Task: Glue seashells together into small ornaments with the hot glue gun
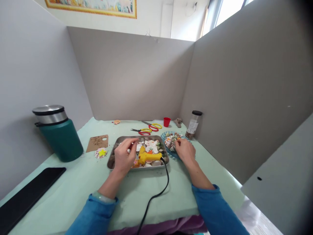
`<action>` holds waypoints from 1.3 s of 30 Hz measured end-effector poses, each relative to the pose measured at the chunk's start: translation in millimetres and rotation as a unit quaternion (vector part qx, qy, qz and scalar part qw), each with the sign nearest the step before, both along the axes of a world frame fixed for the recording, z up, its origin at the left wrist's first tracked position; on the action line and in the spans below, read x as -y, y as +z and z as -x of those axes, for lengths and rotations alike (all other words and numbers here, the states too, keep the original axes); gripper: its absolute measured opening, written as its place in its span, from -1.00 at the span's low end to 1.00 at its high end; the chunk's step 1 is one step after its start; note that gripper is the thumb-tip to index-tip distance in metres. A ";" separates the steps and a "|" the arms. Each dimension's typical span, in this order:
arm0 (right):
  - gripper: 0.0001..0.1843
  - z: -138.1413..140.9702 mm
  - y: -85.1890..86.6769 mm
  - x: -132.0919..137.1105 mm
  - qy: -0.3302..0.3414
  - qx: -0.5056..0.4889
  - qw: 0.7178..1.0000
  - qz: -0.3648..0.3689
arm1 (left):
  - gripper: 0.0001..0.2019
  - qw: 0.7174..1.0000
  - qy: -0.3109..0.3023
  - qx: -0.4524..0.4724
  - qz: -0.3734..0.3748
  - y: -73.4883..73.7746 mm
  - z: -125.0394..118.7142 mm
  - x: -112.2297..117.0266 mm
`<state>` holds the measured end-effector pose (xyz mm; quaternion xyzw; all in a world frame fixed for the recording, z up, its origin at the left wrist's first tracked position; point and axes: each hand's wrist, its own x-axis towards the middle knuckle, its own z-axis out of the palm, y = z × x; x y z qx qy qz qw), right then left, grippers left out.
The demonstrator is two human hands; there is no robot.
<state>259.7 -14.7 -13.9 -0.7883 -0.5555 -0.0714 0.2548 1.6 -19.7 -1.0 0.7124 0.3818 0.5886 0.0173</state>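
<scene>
My left hand hovers over the left part of a metal tray, its fingers pinched on a small pale piece I cannot make out. The tray holds several shells and a yellow glue gun, whose black cord runs toward me. My right hand rests at the blue glass dish full of small patterned shells, fingertips pinched on a small orange shell.
A green flask with a steel lid stands at the left. A brown card, a decorated shell with a yellow star, two pairs of scissors, a red cup and a jar lie around. Grey partition walls enclose the table.
</scene>
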 end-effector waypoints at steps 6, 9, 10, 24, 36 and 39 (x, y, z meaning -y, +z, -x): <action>-0.69 19.1 17.0 12.6 0.238 -0.035 0.967 -0.083 | -0.80 0.995 0.019 0.084 0.043 8.5 22.0 -15.0; -0.71 39.7 30.5 22.1 0.352 0.024 0.936 -0.001 | -0.85 0.990 0.017 0.100 0.098 14.3 41.5 -27.7; -0.71 46.6 33.2 24.3 0.360 0.052 0.931 0.027 | -0.85 0.988 0.015 0.099 0.121 16.6 47.5 -31.5; -0.60 52.9 32.3 15.2 0.390 -0.246 0.876 0.141 | -0.75 0.971 -0.092 -0.106 0.194 76.4 45.4 -89.0; -0.57 58.7 39.0 32.7 0.236 -0.721 0.641 0.115 | -0.68 0.871 -0.246 -0.331 0.266 98.3 -48.5 -175.5; -0.54 52.4 38.7 27.5 0.232 -0.758 0.591 0.149 | -0.76 0.859 -0.268 -0.321 0.297 88.5 -25.0 -168.8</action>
